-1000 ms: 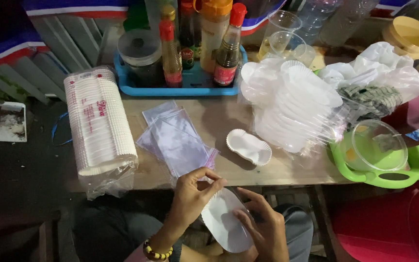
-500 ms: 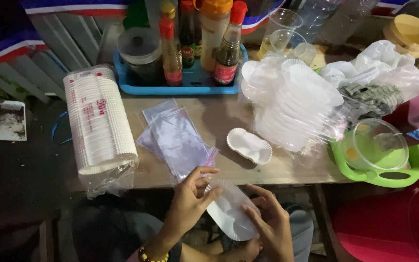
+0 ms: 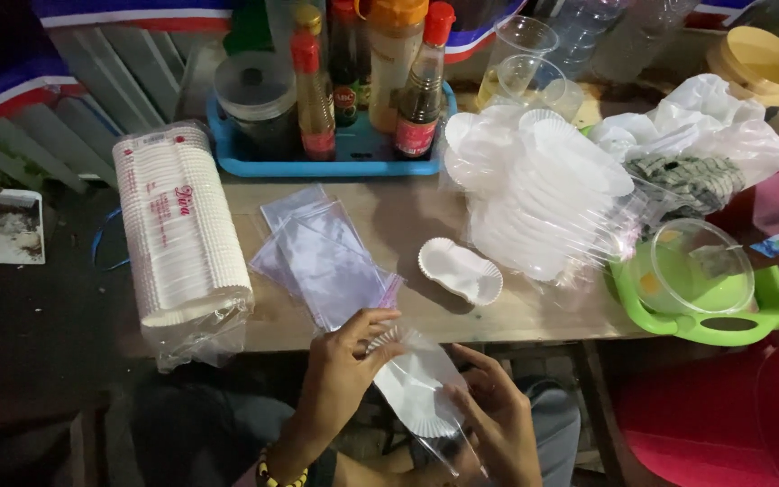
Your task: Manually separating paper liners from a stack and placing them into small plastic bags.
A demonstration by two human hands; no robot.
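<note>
At the far left of the table (image 3: 534,316) lies a wrapped stack of white paper plates (image 3: 182,236), lying on its side in clear film. Behind it, a blue tray (image 3: 335,162) carries sauce bottles (image 3: 367,77) and a dark lidded jar (image 3: 256,99). In the middle of the table sits a loose pile of clear plastic bags (image 3: 331,261), and just right of it a single white oval paper dish (image 3: 460,271) rests apart. Below the table edge, the left hand (image 3: 343,377) pinches the fluted rim of another white paper dish (image 3: 412,383) between thumb and fingers. This dish is partly inside a clear plastic bag (image 3: 444,424), held over the person's lap. The right hand (image 3: 498,419) grips the bag's lower side, fingers curled around it. Further right, a fanned stack of white dishes in a plastic wrap (image 3: 538,198) leans on the table. A green basket (image 3: 705,311) holding a clear bowl (image 3: 701,266) stands at the right end, with white plastic bags (image 3: 705,135) behind.
</note>
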